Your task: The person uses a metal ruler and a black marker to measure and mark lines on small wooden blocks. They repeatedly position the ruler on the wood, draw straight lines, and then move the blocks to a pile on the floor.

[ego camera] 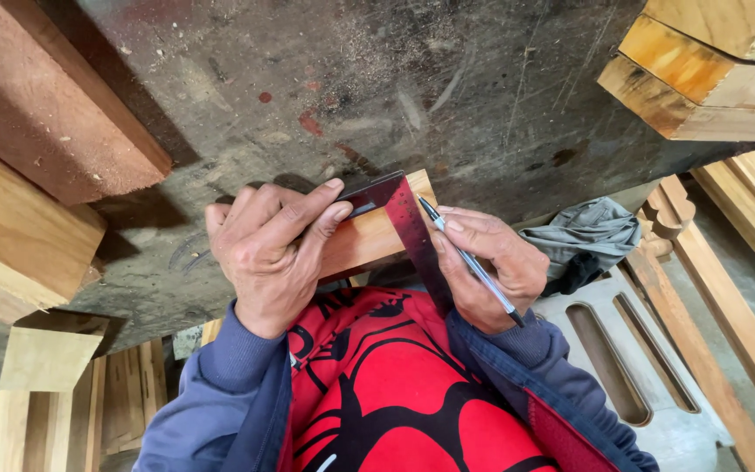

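In the head view, both arms in blue sleeves reached forward from a red-and-black shirt (377, 385) to the near edge of a dark, scratched tabletop (447, 96). The left hand (268, 249) lay palm down, its fingers bent and pressed together over the stock of a try square (399, 218), pinning it on a narrow wood strip (373, 236) that lay at the tabletop's edge. The thumb ran along the near side of the strip. The square's reddish blade ran back from the strip toward the body, passing between the two hands. The right hand (491, 267) was curled just right of the blade, grasping a pen (469, 260) between thumb and fingers, the tip set against the blade's right edge near the strip's end. The strip's right end showed bare between the hands, just past the square. Thick wood blocks (37, 175) lay on the tabletop at the left, stacked pale boards (709, 79) at the upper right. A grey cloth (587, 232) lay beyond the right hand, and long planks (709, 350) lay below on the floor.
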